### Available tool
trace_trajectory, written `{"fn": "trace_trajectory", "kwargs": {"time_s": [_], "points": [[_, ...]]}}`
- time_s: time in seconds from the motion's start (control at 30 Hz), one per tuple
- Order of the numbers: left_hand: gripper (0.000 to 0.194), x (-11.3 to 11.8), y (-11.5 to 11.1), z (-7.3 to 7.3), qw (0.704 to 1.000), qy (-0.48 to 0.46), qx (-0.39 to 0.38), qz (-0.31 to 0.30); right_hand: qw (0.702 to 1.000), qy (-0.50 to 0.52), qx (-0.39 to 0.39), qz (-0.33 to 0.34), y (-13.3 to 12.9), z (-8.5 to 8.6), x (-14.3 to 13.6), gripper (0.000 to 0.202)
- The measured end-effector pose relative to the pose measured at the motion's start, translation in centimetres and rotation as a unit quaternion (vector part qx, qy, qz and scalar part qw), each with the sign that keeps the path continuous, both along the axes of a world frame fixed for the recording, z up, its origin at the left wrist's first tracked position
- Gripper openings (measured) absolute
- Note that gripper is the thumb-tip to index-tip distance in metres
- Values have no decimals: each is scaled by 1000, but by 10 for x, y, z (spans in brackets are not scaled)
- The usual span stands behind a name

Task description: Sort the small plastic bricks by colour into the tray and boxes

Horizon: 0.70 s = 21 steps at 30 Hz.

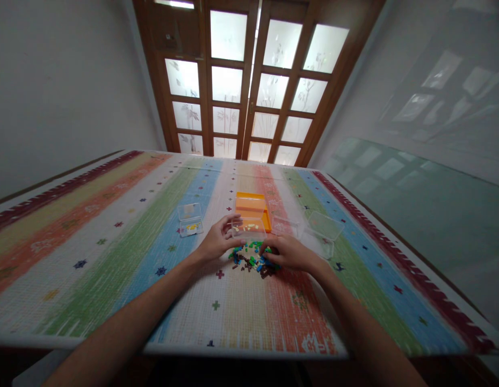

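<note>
A loose pile of small green, blue, brown and cream building bricks (249, 257) lies on the tablecloth between my hands. My left hand (217, 238) is at the pile's left, fingers curved but apart, beside a clear plastic box (259, 235) with some cream bricks (251, 227) in it. I cannot tell if its fingertips touch the box wall. On the pile's right edge, my right hand (288, 252) has its fingers curled down among green and blue bricks. Whatever sits between its thumb and fingers is too small to make out.
Behind the clear box stands an orange tray (251, 196). An open clear case (190, 219) with yellow pieces sits to the left. Clear containers (325, 224) are at the right. A striped tablecloth (124, 258) covers the table; glazed wooden doors (249, 80) stand beyond.
</note>
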<state>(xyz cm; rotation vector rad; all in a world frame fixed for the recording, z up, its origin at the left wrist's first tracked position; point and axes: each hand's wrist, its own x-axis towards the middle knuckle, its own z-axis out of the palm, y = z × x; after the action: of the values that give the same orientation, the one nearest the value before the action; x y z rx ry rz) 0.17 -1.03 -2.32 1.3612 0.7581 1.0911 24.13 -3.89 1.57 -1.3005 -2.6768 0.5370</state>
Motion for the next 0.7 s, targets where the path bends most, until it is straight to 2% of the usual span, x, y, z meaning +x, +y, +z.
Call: {"fn": "trace_trajectory", "kwargs": {"time_s": [0.23, 0.7], "points": [[73, 0, -1, 2, 1000, -1, 1, 1, 997, -70, 26, -23, -5, 3, -15, 18], [73, 0, -1, 0, 1000, 9, 9, 2, 993, -104, 36, -38, -6, 7, -24, 17]]}}
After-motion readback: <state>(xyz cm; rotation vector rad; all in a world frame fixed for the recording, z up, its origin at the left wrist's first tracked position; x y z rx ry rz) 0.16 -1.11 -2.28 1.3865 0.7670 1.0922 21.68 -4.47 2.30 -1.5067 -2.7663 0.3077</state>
